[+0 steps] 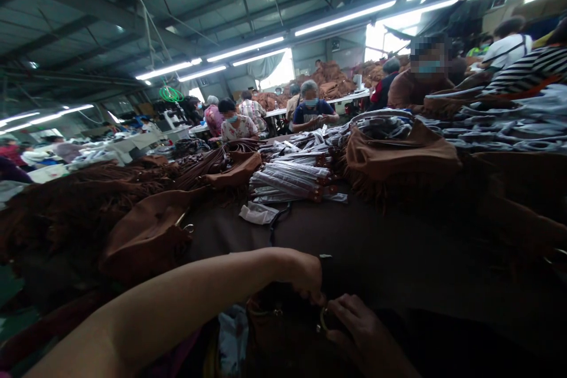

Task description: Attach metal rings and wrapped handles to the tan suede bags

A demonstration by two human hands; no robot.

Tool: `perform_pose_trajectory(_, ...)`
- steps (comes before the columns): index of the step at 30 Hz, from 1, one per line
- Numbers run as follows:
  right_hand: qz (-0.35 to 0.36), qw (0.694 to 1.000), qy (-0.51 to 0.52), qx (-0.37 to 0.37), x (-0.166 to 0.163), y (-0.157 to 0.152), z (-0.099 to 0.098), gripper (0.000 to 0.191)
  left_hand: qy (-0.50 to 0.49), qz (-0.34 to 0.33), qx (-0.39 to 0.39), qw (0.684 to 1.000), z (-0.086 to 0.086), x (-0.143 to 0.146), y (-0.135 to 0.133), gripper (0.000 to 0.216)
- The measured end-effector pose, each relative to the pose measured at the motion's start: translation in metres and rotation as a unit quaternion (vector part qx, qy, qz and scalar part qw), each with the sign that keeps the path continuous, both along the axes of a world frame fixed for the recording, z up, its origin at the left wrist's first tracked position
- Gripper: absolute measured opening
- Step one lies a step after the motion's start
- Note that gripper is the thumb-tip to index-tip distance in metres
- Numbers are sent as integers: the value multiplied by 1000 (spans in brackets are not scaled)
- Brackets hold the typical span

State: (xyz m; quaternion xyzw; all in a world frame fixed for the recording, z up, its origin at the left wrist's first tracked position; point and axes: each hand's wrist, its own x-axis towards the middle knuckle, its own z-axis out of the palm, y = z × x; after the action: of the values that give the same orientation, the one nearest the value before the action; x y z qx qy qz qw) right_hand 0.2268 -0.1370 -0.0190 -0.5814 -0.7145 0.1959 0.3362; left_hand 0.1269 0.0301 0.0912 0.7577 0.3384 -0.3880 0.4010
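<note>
At 6 o'clock: my left hand [305,276] curling closed on brown bag [279,336], steadying it so my right hand [359,331] is pinching metal ring [322,318]. Straps [292,174] sitting at 12.

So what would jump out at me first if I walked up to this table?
Probably the heaps of brown fringed bags piled along the long dark table, with a stack of plastic-wrapped straps at its middle. Close by at the bottom, the left hand and right hand meet at a small metal ring on a brown bag. Farther back, other people sit under bright strip lights.
</note>
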Motion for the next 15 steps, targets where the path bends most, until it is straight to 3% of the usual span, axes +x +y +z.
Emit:
perform_pose_trajectory(6, 7, 997, -63, 51, 0, -1, -9, 36, 11, -50, -10, 999, 4, 3, 0, 10)
perform_pose_trajectory(15, -67, 986, -83, 125, 4, 3, -16, 27, 14, -40, -9, 999, 6, 13, -5, 11)
